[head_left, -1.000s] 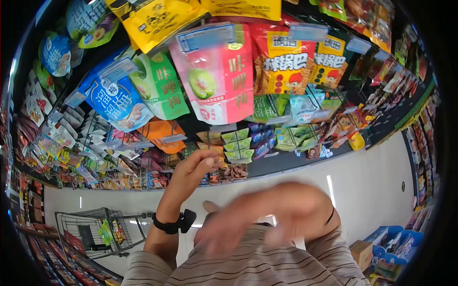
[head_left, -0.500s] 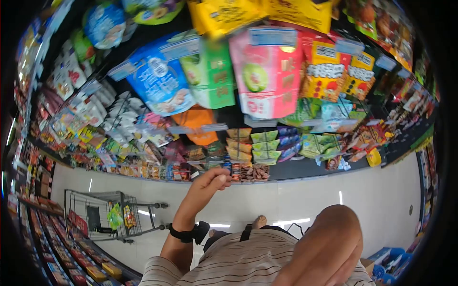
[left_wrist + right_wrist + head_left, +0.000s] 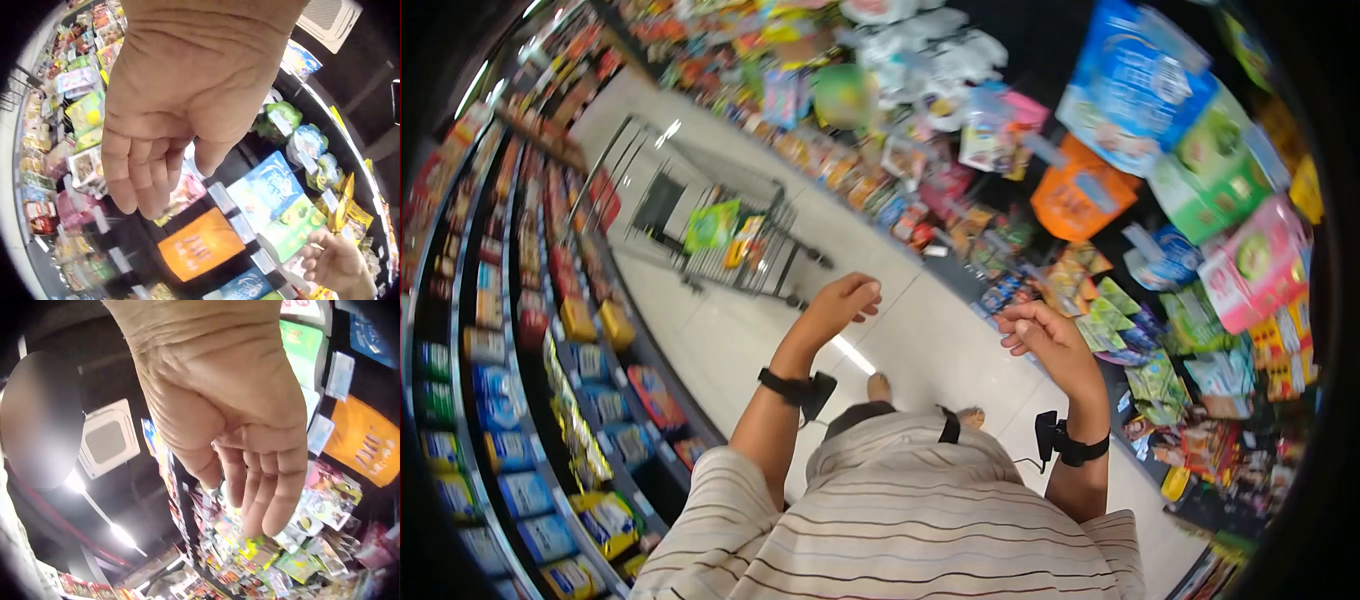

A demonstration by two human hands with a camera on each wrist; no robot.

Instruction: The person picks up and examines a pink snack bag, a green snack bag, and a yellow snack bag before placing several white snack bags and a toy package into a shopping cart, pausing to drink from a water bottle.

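Left hand (image 3: pixel 840 305) and right hand (image 3: pixel 1045 340) hover apart, fingers loose. I see a grey wire cart (image 3: pixel 745 286) at ten o'clock, a flat orange pouch (image 3: pixel 1083 190) at two.

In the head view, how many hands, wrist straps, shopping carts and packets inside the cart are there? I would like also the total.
Left hand and right hand: 2
Left wrist strap and right wrist strap: 2
Shopping cart: 1
Green packet and yellow-orange packet, in cart: 2
Total: 7
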